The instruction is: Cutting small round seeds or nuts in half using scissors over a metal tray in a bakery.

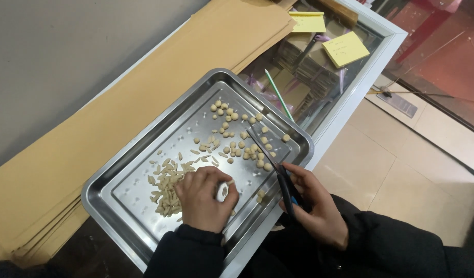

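Under the left hand (205, 198), pinched on a pale piece (230, 182), some slivers (167, 193) hide; right hand (314, 203) grips dark scissors (278, 170) over the tray (144, 159).

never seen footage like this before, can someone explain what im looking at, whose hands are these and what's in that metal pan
There is only one picture, and no machine in it. The camera sits on a person's head and looks down, so the two hands in dark sleeves at the bottom are the wearer's own.

A steel tray rests on a glass-topped counter. In it lie small round pale pieces toward the far side and a pile of long thin pale pieces nearer the person.

The left hand is over the tray and pinches one small pale piece between its fingertips. The right hand holds dark scissors, blades pointing over the tray.

Beside the tray lie brown paper sheets, and farther along, yellow sticky notes.
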